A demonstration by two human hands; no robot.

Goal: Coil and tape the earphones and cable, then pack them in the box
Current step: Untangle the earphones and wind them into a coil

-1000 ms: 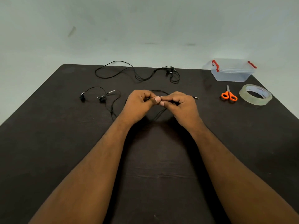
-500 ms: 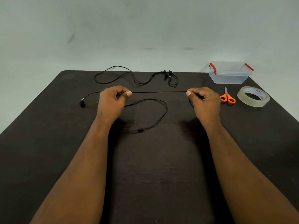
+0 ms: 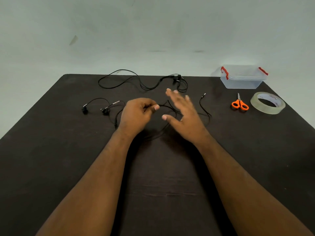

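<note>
A black pair of earphones lies mid-table, its buds (image 3: 94, 108) at the left and its plug end (image 3: 203, 95) at the right. My left hand (image 3: 136, 114) pinches its cable between thumb and fingers, with a loop of wire hanging below. My right hand (image 3: 183, 114) hovers just to the right, fingers spread, blurred, holding nothing; the cable runs under it. A second black cable (image 3: 141, 82) with earbuds lies loose at the table's far edge. The clear box (image 3: 242, 79) with red clips stands at the far right, lid on.
Orange-handled scissors (image 3: 240, 103) and a roll of clear tape (image 3: 267, 103) lie in front of the box at the right. The dark table (image 3: 51, 159) ends at a pale wall behind; its near half holds only my forearms.
Half a second ago both hands held the cable stretched taut between them. Now the right hand has let go and moved left toward the left hand, and the plug end lies on the table.
</note>
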